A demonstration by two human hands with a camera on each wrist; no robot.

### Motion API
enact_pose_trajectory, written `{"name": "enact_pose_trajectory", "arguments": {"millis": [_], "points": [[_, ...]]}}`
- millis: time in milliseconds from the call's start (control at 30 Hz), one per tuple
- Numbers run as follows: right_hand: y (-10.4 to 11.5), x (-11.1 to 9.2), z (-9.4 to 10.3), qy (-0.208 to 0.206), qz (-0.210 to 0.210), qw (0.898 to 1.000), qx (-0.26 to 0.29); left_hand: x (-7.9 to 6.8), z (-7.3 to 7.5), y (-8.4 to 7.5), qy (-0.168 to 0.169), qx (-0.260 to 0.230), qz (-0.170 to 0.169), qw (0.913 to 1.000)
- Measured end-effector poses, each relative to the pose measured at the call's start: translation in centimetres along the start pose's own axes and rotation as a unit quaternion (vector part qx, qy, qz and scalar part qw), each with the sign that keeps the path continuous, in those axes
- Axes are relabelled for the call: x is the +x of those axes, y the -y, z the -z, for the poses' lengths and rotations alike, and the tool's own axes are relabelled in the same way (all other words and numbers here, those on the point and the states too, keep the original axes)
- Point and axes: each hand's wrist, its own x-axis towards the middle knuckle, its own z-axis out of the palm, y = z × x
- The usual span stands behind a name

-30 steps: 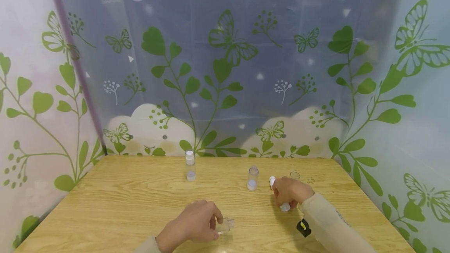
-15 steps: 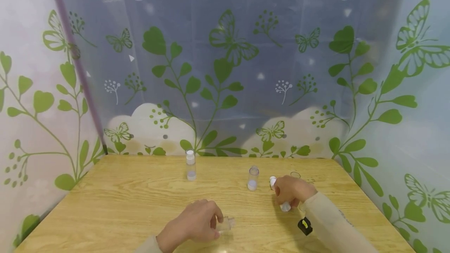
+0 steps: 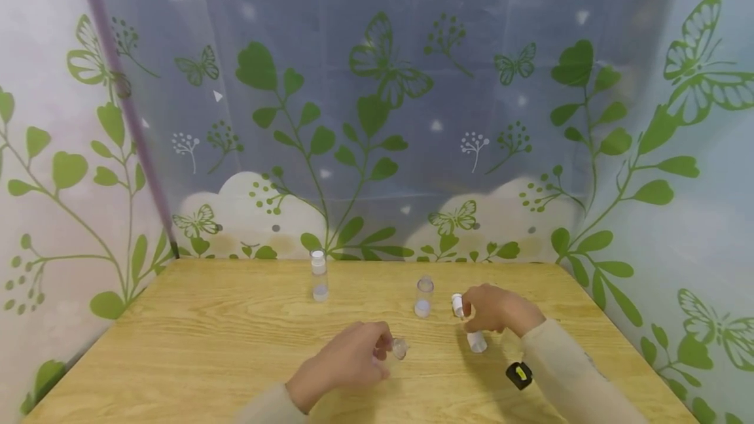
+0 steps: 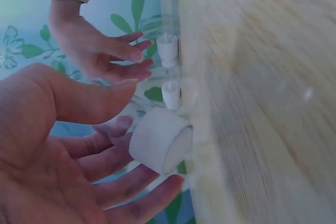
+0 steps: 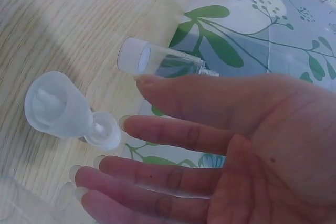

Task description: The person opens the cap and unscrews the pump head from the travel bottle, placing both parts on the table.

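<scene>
My left hand (image 3: 350,353) holds a clear bottle (image 3: 400,347) above the table, its transparent end sticking out to the right. In the left wrist view, the bottle's white base (image 4: 160,140) shows beside the fingers. My right hand (image 3: 501,309) hovers over two white cup-like pump tops with its fingers parted and nothing between them. Of these, the nearer pump top (image 3: 477,343) stands just below the fingers, and the farther pump top (image 3: 457,305) is left of the fingertips. A clear bottle with a white base (image 3: 423,300) stands to their left; its threaded neck shows in the right wrist view.
Farther left stands a bottle fitted with a white top (image 3: 319,277). The wooden table (image 3: 206,345) reaches back to a patterned curtain (image 3: 377,149), with more curtain on both sides. A black device with a yellow mark (image 3: 520,375) is worn on my right wrist.
My left hand has risen and shifted right with the clear bottle, which has turned its end more toward the head camera. My right hand has lifted off the nearer white pump top, which stays standing.
</scene>
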Motion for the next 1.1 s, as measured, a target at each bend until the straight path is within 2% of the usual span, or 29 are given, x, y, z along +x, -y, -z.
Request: {"name": "enact_pose_trajectory", "arguments": {"millis": [267,467,733,933,1100], "points": [[-0.2,-0.3,-0.1,-0.001,0.009,1.0,-0.009,4.6,-1.3,-1.1,-0.037,-0.025,0.002,0.999],[-0.1,-0.5,0.2,0.006,0.008,1.0,-0.01,7.0,-2.1,-1.1,-0.047,-0.041,0.013,0.998],[0.4,-1.4,0.3,0.003,0.031,0.999,-0.034,8.6,-2.6,-1.0,-0.072,-0.056,0.021,0.9957],[0.9,-2.5,0.5,0.03,0.071,0.996,-0.047,9.2,-3.0,-0.7,-0.076,-0.051,0.04,0.995],[1.0,-3.1,0.4,0.053,0.077,0.995,-0.046,9.8,-3.2,-0.6,-0.077,-0.045,0.046,0.9949]]}}
